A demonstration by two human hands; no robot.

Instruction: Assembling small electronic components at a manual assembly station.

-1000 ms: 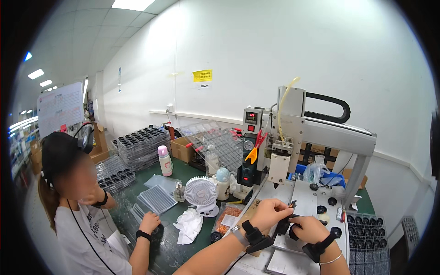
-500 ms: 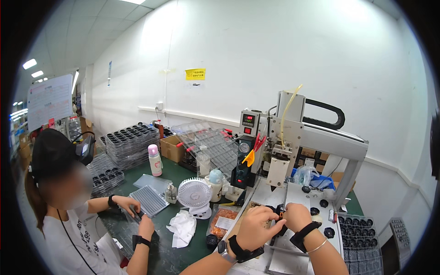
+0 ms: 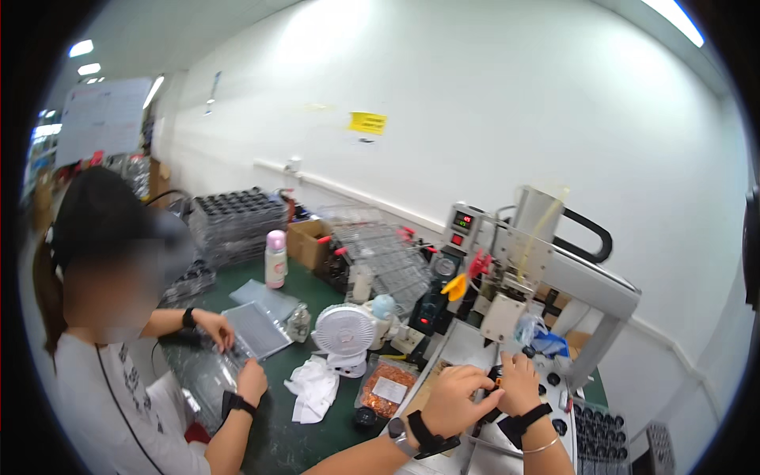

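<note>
Below the head of a bench-top machine [image 3: 502, 317], my two hands are close together over its white bed. My left hand [image 3: 455, 402] comes in with its thumb and forefinger pinched on a small black part [image 3: 496, 377] that shows a bit of orange. From the other side, my right hand [image 3: 520, 386] is against the same part, its back toward me and its fingers bent forward. The fingers cover most of the part, so its shape is hard to make out. Several black round pieces [image 3: 560, 427] lie on the bed beside my right hand.
At the left a co-worker handles a clear sheet or tray. Between us are a white fan [image 3: 345, 330], white tissue [image 3: 315, 389], a bag of orange-brown bits [image 3: 388, 385] and a bottle [image 3: 275, 260]. A tray of black pieces [image 3: 599, 431] stands at the right; stacked trays [image 3: 237, 226] at the back left.
The view has tilted and shifted, so the machine appears lower and further right. My right fingers reach further forward. The co-worker's hands have moved lower over the clear tray.
</note>
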